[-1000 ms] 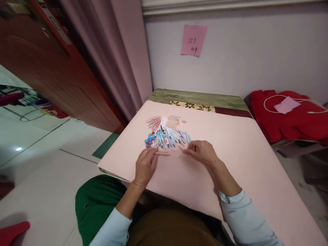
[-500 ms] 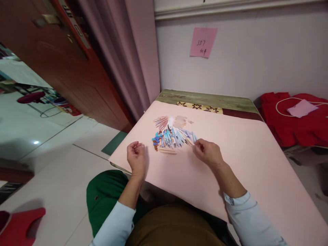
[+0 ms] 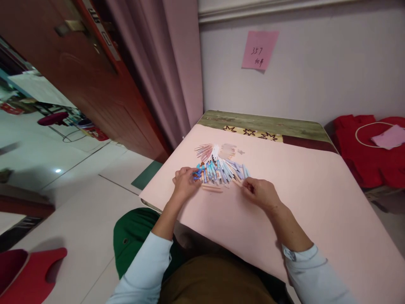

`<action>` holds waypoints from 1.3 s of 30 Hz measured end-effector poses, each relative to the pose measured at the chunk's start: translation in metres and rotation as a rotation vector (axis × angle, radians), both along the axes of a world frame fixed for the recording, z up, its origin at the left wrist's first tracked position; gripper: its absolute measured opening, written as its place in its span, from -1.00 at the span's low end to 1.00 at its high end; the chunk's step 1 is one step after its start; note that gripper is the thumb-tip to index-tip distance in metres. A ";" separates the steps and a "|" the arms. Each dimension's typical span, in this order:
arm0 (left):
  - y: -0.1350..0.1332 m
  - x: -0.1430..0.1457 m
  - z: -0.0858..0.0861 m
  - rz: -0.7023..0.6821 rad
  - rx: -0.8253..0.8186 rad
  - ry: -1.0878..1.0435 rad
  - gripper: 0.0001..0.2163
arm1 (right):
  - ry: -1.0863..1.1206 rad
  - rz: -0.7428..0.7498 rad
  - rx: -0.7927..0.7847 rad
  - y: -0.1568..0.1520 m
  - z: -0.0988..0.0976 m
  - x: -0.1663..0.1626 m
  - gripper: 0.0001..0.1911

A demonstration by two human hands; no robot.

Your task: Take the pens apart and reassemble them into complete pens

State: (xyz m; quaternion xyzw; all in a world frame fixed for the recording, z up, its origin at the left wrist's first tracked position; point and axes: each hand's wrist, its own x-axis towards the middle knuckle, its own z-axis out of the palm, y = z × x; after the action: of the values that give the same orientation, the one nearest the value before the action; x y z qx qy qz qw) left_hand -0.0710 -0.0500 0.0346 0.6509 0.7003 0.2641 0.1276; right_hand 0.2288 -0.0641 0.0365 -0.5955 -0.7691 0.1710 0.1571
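Observation:
On the pink-covered table (image 3: 294,181) lies a fan of slim pen parts: blue and lilac barrels (image 3: 218,171), white refills (image 3: 215,150) in the middle, and clear pinkish tubes (image 3: 204,150) at upper left. My right hand (image 3: 261,193) pinches the near end of a beige pen-like stick (image 3: 237,183) at the fan's right side. At the opposite side my left hand (image 3: 185,183) reaches over small blue and brown pieces (image 3: 198,166), its thumb and forefinger apart. Two beige sticks (image 3: 212,188) lie between the hands.
Pale clear tubes (image 3: 228,150) and a small heap of tiny parts (image 3: 241,152) lie toward the table's back. A red cloth (image 3: 357,156) covers something at right. To the left are a brown door (image 3: 104,88) and a red stool (image 3: 41,270).
My left hand has moved right and forward from the bare tabletop to the blue and brown pieces, its fingers uncurling. My right hand keeps its pinch; the stick has tilted slightly.

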 end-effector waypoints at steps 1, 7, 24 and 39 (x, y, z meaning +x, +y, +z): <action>0.003 0.004 0.006 -0.036 -0.059 0.045 -0.57 | 0.002 0.011 -0.001 0.000 0.000 0.000 -0.89; 0.024 0.022 0.025 -0.189 -0.243 0.216 -0.40 | -0.004 0.042 -0.006 0.000 0.001 0.002 -0.87; 0.001 0.013 0.010 -0.040 0.178 -0.417 -0.55 | 0.021 -0.049 0.141 -0.004 -0.003 0.007 -0.78; -0.035 0.013 0.011 0.188 0.125 -1.583 -0.41 | -0.062 0.197 0.252 -0.029 -0.019 -0.078 -0.76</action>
State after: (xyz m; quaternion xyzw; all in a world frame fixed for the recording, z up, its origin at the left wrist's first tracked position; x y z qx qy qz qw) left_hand -0.0581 -0.0854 0.0459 0.2146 0.4377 0.6960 0.5272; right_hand 0.1506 -0.0933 0.0174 -0.4978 -0.8435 0.0694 0.1893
